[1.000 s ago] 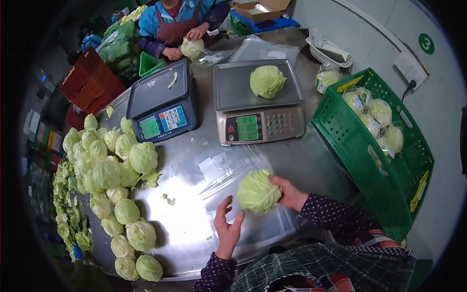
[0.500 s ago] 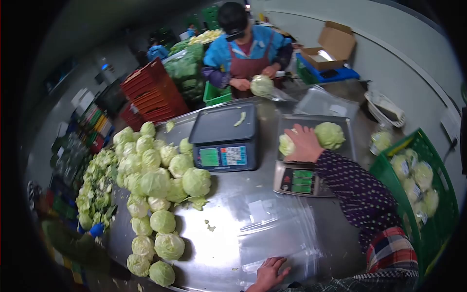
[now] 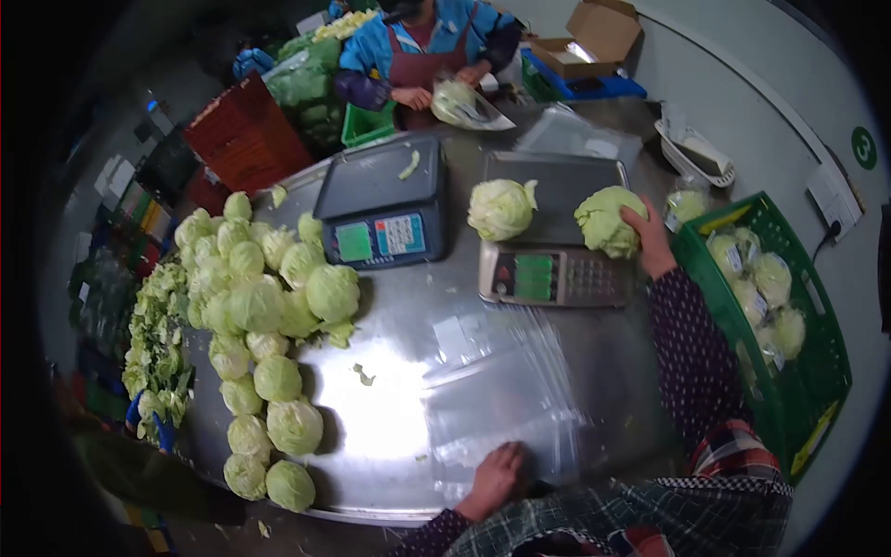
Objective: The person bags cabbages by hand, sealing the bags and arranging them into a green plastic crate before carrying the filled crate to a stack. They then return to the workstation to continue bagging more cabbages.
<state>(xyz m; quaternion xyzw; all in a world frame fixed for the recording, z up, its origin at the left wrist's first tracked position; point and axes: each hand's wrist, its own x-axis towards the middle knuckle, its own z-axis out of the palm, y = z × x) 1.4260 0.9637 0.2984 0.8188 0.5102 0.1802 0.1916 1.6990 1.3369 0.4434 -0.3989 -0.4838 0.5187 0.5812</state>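
Observation:
My right hand (image 3: pixel 652 239) is closed around the right side of a green cabbage (image 3: pixel 608 221) at the near right of the small scale's tray. A second, paler cabbage (image 3: pixel 501 209) sits on the left part of that scale (image 3: pixel 568 277), whose green display is lit. On the steel table, my left hand (image 3: pixel 497 476) rests at the near edge of flat clear plastic bags (image 3: pixel 506 395). Its fingers are curled together; whether they pinch a bag is hidden.
Many loose cabbages (image 3: pixel 255 304) cover the table's left side. A larger dark scale (image 3: pixel 380 200) stands beyond them. At right, a green crate (image 3: pixel 806 371) holds bagged cabbages (image 3: pixel 772 280). Across the table, a co-worker (image 3: pixel 422 56) handles a bagged cabbage (image 3: pixel 457 100).
My right hand has moved from the left cabbage to the right one and grips it. My left hand's spread fingers have curled in. The co-worker's cabbage is now in a bag. The view has shifted.

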